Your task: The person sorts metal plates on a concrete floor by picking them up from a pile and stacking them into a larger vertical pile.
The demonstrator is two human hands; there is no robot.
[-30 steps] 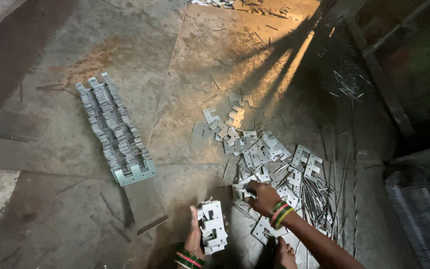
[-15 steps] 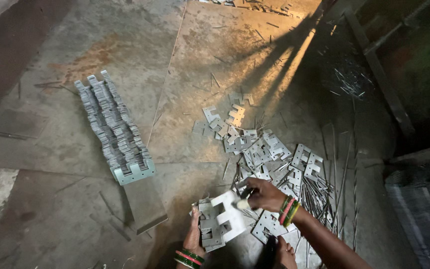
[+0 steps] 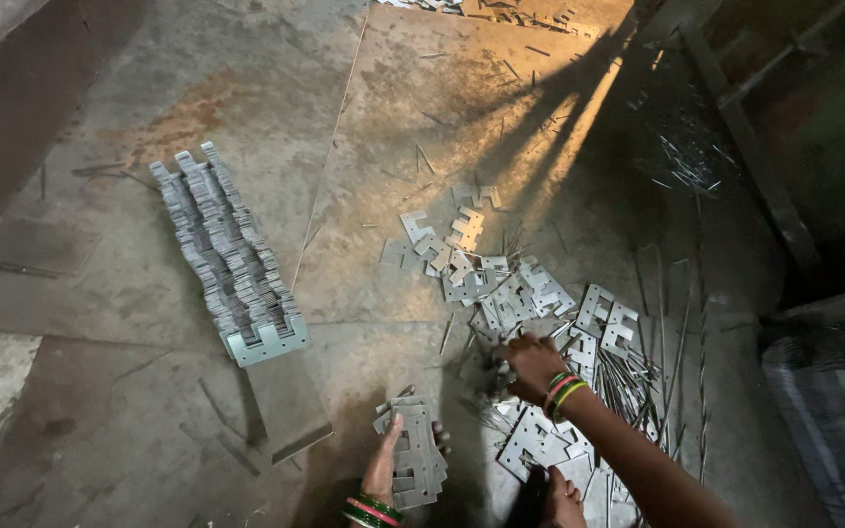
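Here, a person crouches over a concrete floor (image 3: 501, 117), seen from the head camera looking down. Left hand (image 3: 383, 469): fingers clamped on a small stack of flat notched metal plates (image 3: 415, 458), thumb along the stack's left edge, fingertips showing past its right edge. The stack sits low in the frame, just left of centre, held close above the floor. Green and red bangles on that wrist.

Right hand (image 3: 532, 362): reached out over the loose heap of plates (image 3: 520, 298) that lies scattered right of centre. Fingers curled down into the pile, touching plates; whether they are closed on one I cannot tell, since the back of the hand hides them. Bangles (image 3: 563, 391) on this wrist too.

Thin metal rods (image 3: 628, 376) lie mixed into the heap's right side, touching the plates. More plates lie flat beside the right forearm, near the bottom edge.

Well apart, to the left, a long row of plates (image 3: 227, 254) lies overlapped like shingles, running diagonally. At its near end, a flat slab (image 3: 290, 411) rests on the floor. A streak of light falls across the floor at upper right.
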